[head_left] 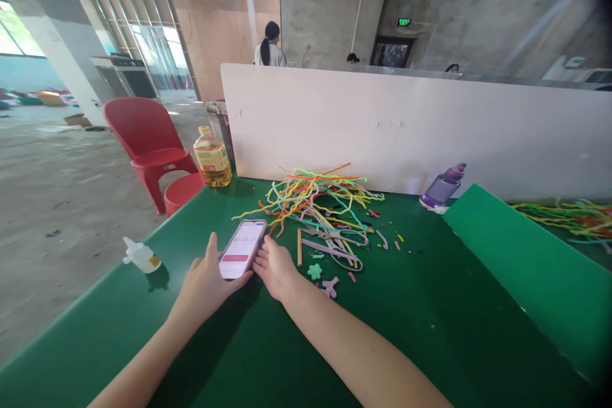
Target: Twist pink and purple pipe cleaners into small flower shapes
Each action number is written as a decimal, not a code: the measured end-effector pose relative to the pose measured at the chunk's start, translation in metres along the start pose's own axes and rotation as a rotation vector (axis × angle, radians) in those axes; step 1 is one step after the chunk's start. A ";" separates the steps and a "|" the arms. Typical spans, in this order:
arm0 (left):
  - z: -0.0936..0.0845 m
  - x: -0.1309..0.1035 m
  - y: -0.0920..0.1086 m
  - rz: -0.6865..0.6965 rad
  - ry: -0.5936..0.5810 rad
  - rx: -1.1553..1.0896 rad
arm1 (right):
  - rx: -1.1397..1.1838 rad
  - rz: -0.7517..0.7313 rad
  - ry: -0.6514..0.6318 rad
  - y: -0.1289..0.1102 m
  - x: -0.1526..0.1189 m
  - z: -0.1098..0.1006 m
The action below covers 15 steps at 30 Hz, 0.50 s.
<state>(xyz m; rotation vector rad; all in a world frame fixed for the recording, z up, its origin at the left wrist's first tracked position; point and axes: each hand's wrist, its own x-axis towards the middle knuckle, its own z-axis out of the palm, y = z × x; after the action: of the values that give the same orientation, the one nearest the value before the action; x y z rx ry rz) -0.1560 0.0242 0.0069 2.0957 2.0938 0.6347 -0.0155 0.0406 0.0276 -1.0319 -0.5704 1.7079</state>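
Observation:
A phone (243,248) with a timer on its lit screen is held tilted over the green table. My left hand (203,282) grips it at the left and bottom edges, thumb along the bottom and index finger pointing up. At its right edge is my right hand (276,268), fingers curled against the phone's side. Just beyond lies a tangled heap of colourful fuzzy pipe cleaners (310,194). Scissors (331,241) and a wooden stick (299,247) rest right of my right hand. Close to them are a mint flower shape (314,271) and a pink twisted piece (329,287).
A small white glue bottle (142,256) stands at the left. An oil jug (213,156) is at the far left corner, by red chairs (148,134). A purple bottle (442,186) and a green board (535,268) are right. A white partition (382,121) closes the back; people are beyond.

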 end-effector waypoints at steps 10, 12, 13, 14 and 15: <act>-0.010 -0.014 0.013 0.116 0.025 0.270 | -1.089 -0.720 0.206 -0.060 -0.025 -0.097; -0.015 -0.018 0.015 0.142 0.059 0.250 | -1.486 -0.878 0.325 -0.072 -0.029 -0.122; -0.017 -0.021 0.018 0.162 0.081 0.237 | -1.607 -0.899 0.345 -0.076 -0.030 -0.134; -0.019 -0.024 0.022 0.194 0.096 0.217 | -1.696 -0.909 0.359 -0.078 -0.032 -0.145; -0.020 -0.028 0.027 0.243 0.098 0.192 | -1.766 -0.913 0.365 -0.079 -0.033 -0.154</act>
<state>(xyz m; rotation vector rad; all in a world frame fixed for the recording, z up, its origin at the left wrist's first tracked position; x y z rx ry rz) -0.1375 -0.0085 0.0288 2.5006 2.0403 0.5949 0.1600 0.0241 0.0198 -1.6834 -1.9945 -0.1584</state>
